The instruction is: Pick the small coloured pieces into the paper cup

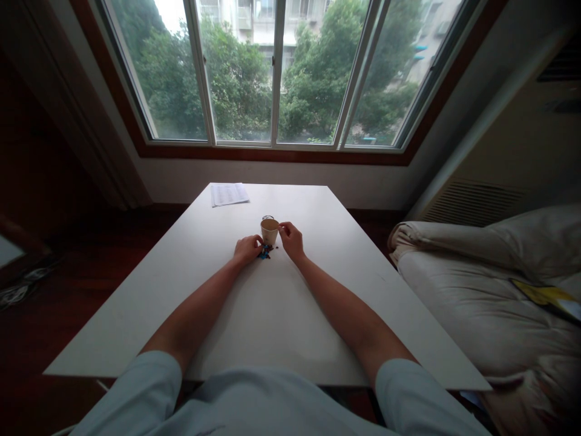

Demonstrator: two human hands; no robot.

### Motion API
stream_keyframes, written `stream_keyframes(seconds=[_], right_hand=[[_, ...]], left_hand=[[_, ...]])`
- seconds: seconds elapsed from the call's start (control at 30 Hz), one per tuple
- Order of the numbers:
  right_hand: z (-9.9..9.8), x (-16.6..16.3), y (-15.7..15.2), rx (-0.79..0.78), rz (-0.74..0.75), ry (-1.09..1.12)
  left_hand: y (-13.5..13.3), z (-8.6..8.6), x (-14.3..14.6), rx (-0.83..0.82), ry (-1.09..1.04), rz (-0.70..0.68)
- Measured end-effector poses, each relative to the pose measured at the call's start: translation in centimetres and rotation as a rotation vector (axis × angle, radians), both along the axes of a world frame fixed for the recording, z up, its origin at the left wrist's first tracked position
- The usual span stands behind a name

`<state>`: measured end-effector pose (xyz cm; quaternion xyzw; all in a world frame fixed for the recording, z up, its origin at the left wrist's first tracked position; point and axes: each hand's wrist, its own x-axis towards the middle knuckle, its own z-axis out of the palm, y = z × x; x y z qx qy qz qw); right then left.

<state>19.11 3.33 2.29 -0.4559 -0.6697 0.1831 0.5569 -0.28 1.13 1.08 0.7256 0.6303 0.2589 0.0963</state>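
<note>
A small paper cup [269,237] stands upright on the white table. Just in front of its base lies a little heap of blue and dark small pieces [264,252], too small to name. My left hand [247,249] rests at the left of the heap, fingers curled and tips close to the cup's lower side; whatever they pinch is hidden. At the cup's right rim, the thumb and forefinger of my right hand [292,240] are pinched together on the edge. A thin dark loop [267,217] shows behind the cup, partly hidden by it.
Printed paper sheets [229,194] lie at the far left corner of the white table [281,327]. Beyond the table is a window [272,79]. A padded beige sofa [458,297] stands at the right, and cables [20,290] lie on the floor at left.
</note>
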Motion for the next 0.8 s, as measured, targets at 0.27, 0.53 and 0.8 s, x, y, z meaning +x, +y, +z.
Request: stream_keyframes(seconds=[0.27, 0.53, 0.8], right_hand=[[-1.4, 1.9, -0.7, -0.016, -0.041, -0.067], [-1.5, 0.4, -2.2, 0.044, 0.098, -0.191], [-1.5, 0.5, -2.3, 0.026, 0.133, -0.279]], left_hand=[[0.2, -0.1, -0.1, -0.026, 0.007, -0.016], [0.2, -0.1, 0.0, -0.025, 0.015, -0.030], [-0.3, 0.2, 0.4, 0.073, -0.124, -0.088]])
